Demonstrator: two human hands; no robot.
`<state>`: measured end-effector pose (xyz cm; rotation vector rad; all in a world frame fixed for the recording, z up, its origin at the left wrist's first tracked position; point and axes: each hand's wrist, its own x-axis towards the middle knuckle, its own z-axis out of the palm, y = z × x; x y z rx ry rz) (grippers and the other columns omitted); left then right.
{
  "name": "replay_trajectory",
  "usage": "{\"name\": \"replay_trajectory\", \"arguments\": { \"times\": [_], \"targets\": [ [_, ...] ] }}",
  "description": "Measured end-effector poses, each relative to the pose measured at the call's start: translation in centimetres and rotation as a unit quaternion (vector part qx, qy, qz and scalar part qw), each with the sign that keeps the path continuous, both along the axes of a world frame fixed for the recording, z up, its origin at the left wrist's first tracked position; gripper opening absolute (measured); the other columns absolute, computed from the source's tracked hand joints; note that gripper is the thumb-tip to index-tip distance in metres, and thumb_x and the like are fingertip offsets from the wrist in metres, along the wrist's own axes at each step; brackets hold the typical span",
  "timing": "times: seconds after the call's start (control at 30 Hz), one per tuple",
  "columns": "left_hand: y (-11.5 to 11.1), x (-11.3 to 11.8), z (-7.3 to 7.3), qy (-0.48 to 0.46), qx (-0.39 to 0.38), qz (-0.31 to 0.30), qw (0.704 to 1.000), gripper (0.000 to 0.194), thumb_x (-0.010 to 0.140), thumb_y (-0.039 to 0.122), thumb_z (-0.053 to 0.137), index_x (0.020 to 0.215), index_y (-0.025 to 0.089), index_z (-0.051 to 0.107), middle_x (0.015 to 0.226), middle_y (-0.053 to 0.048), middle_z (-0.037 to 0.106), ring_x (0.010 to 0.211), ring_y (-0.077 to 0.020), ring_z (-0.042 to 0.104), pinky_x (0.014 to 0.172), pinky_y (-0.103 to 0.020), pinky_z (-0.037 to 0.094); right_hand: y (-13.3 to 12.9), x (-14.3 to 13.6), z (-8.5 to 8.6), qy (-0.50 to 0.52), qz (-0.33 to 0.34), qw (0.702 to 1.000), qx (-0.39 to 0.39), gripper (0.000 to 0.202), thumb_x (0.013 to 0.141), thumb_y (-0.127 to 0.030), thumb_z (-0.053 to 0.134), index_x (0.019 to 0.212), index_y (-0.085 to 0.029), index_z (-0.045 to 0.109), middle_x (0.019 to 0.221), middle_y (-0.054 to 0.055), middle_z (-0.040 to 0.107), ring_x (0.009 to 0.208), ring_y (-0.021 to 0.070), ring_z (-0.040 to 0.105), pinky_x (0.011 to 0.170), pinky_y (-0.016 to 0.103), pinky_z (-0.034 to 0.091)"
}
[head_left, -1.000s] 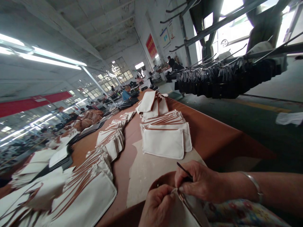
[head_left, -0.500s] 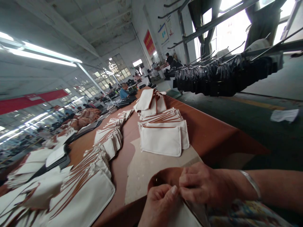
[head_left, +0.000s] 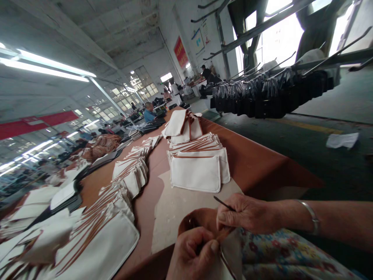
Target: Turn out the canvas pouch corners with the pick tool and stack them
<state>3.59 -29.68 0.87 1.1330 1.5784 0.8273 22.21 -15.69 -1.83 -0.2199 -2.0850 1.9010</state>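
Note:
Low in the view, my left hand (head_left: pixel 194 251) is closed, thumb and fingers pinching the edge of a brown-and-white pouch piece (head_left: pixel 201 218). Its brown part curves up behind the fingers, with a small shiny spot on it; the white part hangs below, partly hidden. Just to the right is my right hand (head_left: pixel 249 214), closed around a thin dark tool (head_left: pixel 223 203) whose narrow end sticks out to the upper left. The tool's kind cannot be made out. Fingers of the right hand are also against the brown part.
A stack of white pouches (head_left: pixel 195 173) with brown edging stands ahead on the brown-covered table (head_left: pixel 256 155). A long row of white pieces (head_left: pixel 99 241) leans along the left. Black items hang from a metal rack (head_left: pixel 271 97) at right. Several people work farther back.
My right hand has drawn slightly up from the left hand, and the thin dark tool now shows in it. My left hand keeps its pinch on the pouch piece. The view has shifted slightly.

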Motion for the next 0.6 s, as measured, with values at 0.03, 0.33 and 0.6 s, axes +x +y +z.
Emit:
{"name": "replay_trajectory", "arguments": {
  "times": [0.03, 0.33, 0.6],
  "targets": [
    [0.0, 0.1, 0.2, 0.009, 0.004, -0.001, 1.0, 0.049, 0.078, 0.062, 0.069, 0.067, 0.015, 0.059, 0.06, 0.004, 0.043, 0.051, -0.0074, 0.032, 0.045, -0.022, 0.019, 0.4, -0.2, 0.4, -0.01, 0.034, 0.999, -0.012, 0.05, 0.095, -0.056, 0.053, 0.079, -0.01, 0.062, 0.064, -0.003, 0.043, 0.058, 0.008, 0.035, 0.051, 0.019, 0.029],
    [0.2, -0.2, -0.3, 0.062, 0.074, -0.018, 0.995, 0.045, 0.083, 0.056, 0.064, 0.064, 0.016, 0.059, 0.059, 0.002, 0.047, 0.054, -0.0102, 0.039, 0.049, -0.022, 0.026, -0.7, -1.2, -1.1, 0.083, -0.022, 0.983, 0.162, 0.017, 0.086, -0.025, 0.058, 0.073, -0.014, 0.056, 0.068, -0.003, 0.049, 0.062, 0.009, 0.042, 0.057, 0.021, 0.033],
    [0.6, 0.4, -1.7, 0.235, 0.213, 0.008, 0.948, 0.019, 0.083, 0.028, 0.063, 0.067, 0.018, 0.063, 0.062, 0.002, 0.058, 0.056, -0.0107, 0.048, 0.052, -0.021, 0.034, 0.6, -1.3, 0.4, -0.017, 0.042, 0.997, 0.057, 0.027, 0.092, -0.032, 0.053, 0.074, -0.012, 0.058, 0.062, -0.005, 0.039, 0.057, 0.0077, 0.034, 0.051, 0.019, 0.03]
  ]
}}
